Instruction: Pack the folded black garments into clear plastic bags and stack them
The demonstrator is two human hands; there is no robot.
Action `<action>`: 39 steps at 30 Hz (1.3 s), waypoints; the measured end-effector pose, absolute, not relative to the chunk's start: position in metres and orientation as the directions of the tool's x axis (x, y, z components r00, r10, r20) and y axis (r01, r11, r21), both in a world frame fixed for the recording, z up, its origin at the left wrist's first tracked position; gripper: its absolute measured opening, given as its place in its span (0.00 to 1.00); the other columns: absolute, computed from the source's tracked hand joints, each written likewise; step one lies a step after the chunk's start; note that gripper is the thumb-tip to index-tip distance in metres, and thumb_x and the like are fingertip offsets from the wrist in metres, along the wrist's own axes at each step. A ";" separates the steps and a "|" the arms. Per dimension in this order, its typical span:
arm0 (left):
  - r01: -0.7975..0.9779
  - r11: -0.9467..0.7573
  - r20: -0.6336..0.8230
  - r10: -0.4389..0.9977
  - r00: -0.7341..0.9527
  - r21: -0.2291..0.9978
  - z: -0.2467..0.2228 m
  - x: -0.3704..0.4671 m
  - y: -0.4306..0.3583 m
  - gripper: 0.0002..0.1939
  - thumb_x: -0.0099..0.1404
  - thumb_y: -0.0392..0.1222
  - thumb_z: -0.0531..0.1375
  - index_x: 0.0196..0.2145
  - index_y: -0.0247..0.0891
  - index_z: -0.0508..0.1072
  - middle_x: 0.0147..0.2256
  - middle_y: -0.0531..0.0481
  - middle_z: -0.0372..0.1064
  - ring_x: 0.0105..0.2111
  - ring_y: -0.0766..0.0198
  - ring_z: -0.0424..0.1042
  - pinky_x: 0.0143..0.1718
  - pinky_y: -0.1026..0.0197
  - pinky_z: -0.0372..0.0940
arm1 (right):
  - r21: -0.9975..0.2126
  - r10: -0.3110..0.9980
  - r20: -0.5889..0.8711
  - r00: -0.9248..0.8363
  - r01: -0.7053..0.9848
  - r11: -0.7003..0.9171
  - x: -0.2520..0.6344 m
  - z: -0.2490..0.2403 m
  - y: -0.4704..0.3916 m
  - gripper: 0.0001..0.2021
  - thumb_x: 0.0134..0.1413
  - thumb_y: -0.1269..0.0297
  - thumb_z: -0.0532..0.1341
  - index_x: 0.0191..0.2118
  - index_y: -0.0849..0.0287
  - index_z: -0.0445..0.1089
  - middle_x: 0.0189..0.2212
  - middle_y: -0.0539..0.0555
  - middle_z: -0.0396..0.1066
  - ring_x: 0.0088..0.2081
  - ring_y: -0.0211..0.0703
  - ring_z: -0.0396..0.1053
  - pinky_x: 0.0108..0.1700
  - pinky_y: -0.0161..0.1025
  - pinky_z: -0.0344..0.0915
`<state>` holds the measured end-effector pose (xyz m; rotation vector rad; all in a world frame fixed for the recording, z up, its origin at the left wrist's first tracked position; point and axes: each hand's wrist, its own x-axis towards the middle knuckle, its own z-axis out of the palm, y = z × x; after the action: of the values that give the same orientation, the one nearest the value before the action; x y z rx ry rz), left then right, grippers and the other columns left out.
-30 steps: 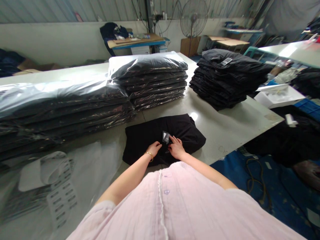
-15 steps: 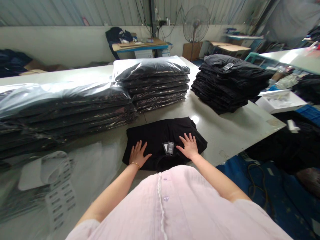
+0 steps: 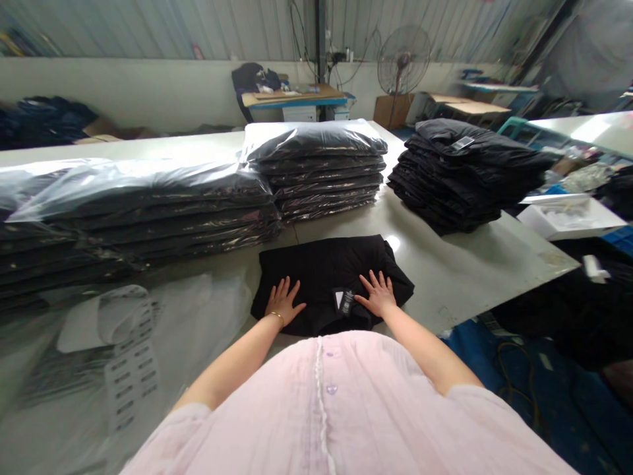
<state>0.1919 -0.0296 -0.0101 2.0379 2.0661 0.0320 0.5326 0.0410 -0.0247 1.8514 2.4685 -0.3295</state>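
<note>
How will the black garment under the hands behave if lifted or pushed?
The garment is folded cloth, so it would probably sag or unfold if lifted by one edge. Its tags, lying on top, may swing. Lying flat and low, it seems unlikely to tip.

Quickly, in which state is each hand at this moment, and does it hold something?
Left hand: open, spread on the folded black garment, gripping nothing.
Right hand: open, spread on the same garment beside the tags, gripping nothing.

Plain black garment point(image 3: 319, 267), black and white tags point(image 3: 346, 303), pink shirt point(image 3: 376, 409), gold bracelet point(image 3: 279, 317)
</note>
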 end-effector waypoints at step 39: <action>0.726 0.654 -0.281 0.752 -0.596 0.212 -0.009 0.084 -0.145 0.15 0.66 0.42 0.53 0.45 0.48 0.77 0.48 0.49 0.75 0.45 0.56 0.75 0.41 0.60 0.67 | -0.419 0.892 0.438 -0.107 0.854 0.308 0.471 -0.004 0.002 0.23 0.60 0.59 0.53 0.59 0.60 0.64 0.62 0.61 0.59 0.67 0.55 0.46 0.63 0.55 0.47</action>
<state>0.0843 -0.1454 -0.0087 1.1731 2.5294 0.1073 0.4710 0.0015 -0.0043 2.3483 2.9722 -0.1204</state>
